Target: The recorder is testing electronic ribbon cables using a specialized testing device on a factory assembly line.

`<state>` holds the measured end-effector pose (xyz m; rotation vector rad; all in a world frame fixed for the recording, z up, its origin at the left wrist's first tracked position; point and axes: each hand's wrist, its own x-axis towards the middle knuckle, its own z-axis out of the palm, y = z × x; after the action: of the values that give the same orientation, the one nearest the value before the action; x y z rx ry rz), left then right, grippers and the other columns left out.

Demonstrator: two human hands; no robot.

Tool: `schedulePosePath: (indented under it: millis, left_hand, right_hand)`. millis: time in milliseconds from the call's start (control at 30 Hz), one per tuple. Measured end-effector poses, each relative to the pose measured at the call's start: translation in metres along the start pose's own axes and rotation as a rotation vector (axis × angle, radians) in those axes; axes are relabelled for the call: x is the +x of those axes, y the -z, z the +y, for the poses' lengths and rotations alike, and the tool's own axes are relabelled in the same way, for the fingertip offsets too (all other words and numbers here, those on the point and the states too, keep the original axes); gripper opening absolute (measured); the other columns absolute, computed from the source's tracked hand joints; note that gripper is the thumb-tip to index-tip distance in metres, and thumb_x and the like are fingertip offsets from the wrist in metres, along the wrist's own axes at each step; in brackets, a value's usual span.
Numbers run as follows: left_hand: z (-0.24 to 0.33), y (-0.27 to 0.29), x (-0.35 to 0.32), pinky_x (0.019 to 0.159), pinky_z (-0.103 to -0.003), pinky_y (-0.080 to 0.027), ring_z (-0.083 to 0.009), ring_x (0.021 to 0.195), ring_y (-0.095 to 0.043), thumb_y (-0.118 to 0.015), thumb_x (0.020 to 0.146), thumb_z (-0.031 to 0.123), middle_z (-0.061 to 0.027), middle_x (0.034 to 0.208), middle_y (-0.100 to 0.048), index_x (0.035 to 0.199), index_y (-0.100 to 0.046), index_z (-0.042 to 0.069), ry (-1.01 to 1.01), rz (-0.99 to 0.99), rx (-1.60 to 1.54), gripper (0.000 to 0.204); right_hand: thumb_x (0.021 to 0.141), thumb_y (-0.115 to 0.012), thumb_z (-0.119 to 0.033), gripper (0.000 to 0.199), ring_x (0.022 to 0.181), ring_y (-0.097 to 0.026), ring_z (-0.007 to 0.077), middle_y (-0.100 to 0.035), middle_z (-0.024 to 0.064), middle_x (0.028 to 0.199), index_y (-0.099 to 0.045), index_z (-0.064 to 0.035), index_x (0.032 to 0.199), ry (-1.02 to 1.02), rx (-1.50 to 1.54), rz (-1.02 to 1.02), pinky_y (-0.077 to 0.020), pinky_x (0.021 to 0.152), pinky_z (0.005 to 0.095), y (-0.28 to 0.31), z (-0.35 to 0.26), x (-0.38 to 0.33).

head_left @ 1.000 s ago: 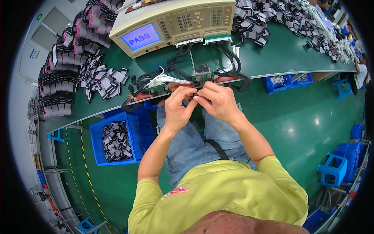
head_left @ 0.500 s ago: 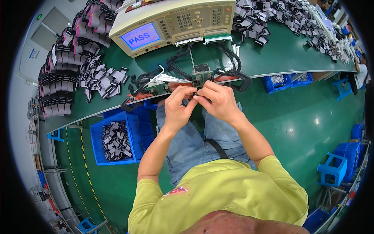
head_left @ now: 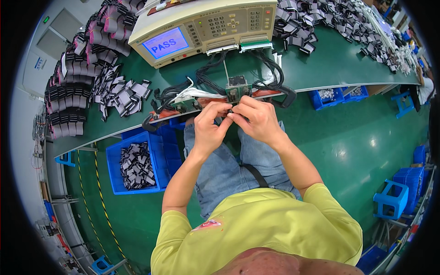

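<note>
The fingers (head_left: 219, 109) of both hands are pinched together at the near edge of the green bench (head_left: 321, 68), closed around a small dark part that is mostly hidden between the fingertips; what it is exactly cannot be told. It sits just below the small test fixture (head_left: 237, 88), which serves here as the landmark.

Far left of the fixture lie stacks of grey-and-black ribbon cable pieces (head_left: 78, 87), and below-left of it, under the bench, a blue bin (head_left: 114, 181) holds more of them. Up and left of the fixture stands a beige tester (head_left: 206, 23) with a lit blue screen. The left hand (head_left: 208, 128) comes up just below-left of the fixture, thumb and forefinger shut on the small part. Black leads (head_left: 266, 68) loop from the tester down to the fixture. The right hand (head_left: 254, 120) is just below-right, its fingertips touching the left's and gripping the same piece. Far right of the fixture, more cable pieces (head_left: 348, 23) cover the bench.

The part looks light, small and probably delicate at its contacts; a connector of this sort is best taken by its stiff plastic body, not by the soft ribbon or wires.
</note>
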<state>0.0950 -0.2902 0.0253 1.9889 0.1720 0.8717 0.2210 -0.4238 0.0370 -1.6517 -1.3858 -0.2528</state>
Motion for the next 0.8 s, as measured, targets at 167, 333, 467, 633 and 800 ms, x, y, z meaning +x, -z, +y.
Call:
schedulePosePath:
  millis: [167,333,467,633,800]
  left_hand:
    - [0.0,0.0,-0.001,0.078,-0.03,-0.06,-0.0215,0.088,-0.074,-0.078,0.084,-0.007,-0.0122,0.103,-0.072,0.111,-0.07,-0.002,0.012,0.002,-0.011,0.028]
    - [-0.001,0.0,-0.002,0.078,-0.031,-0.06,-0.0213,0.088,-0.074,-0.079,0.085,-0.005,-0.0118,0.104,-0.072,0.113,-0.07,-0.001,0.009,0.005,-0.009,0.03]
    - [-0.003,-0.001,-0.003,0.077,-0.029,-0.059,-0.0189,0.087,-0.073,-0.082,0.087,0.002,-0.0103,0.101,-0.073,0.113,-0.072,0.0,0.08,0.013,-0.093,0.028]
    - [-0.009,0.004,-0.007,0.079,-0.025,-0.056,-0.0127,0.091,-0.069,-0.081,0.09,-0.001,-0.0083,0.103,-0.071,0.11,-0.071,-0.005,0.116,-0.089,-0.11,0.023]
    - [-0.018,0.004,-0.014,0.078,-0.025,-0.055,-0.0111,0.088,-0.067,-0.081,0.09,-0.001,-0.0063,0.101,-0.07,0.105,-0.07,-0.003,0.17,-0.068,-0.165,0.019]
  right_hand:
    - [0.087,-0.081,-0.016,0.014,0.061,-0.061,0.0286,-0.058,0.0066,0.077,-0.071,-0.0053,0.087,0.005,0.003,0.006,-0.0474,0.053,0.0389,-0.001,0.001,0.0]
    - [0.086,-0.082,-0.014,0.014,0.061,-0.061,0.027,-0.058,0.0066,0.078,-0.072,-0.0046,0.089,0.004,0.018,0.006,-0.0465,0.053,0.0379,-0.002,0.002,-0.002]
    - [0.086,-0.083,-0.01,0.013,0.06,-0.057,0.0217,-0.059,0.0064,0.078,-0.073,-0.0029,0.09,-0.048,0.176,0.056,-0.0436,0.052,0.0344,-0.003,0.004,-0.004]
    - [0.087,-0.082,-0.016,0.015,0.063,-0.061,0.0254,-0.061,0.0072,0.078,-0.073,-0.0041,0.091,-0.172,0.303,0.006,-0.0468,0.056,0.0361,0.0,0.006,-0.005]
    - [0.086,-0.083,-0.017,0.016,0.065,-0.063,0.0262,-0.062,0.0068,0.081,-0.073,-0.0047,0.092,-0.157,0.269,-0.017,-0.0481,0.057,0.0369,-0.001,0.004,-0.005]
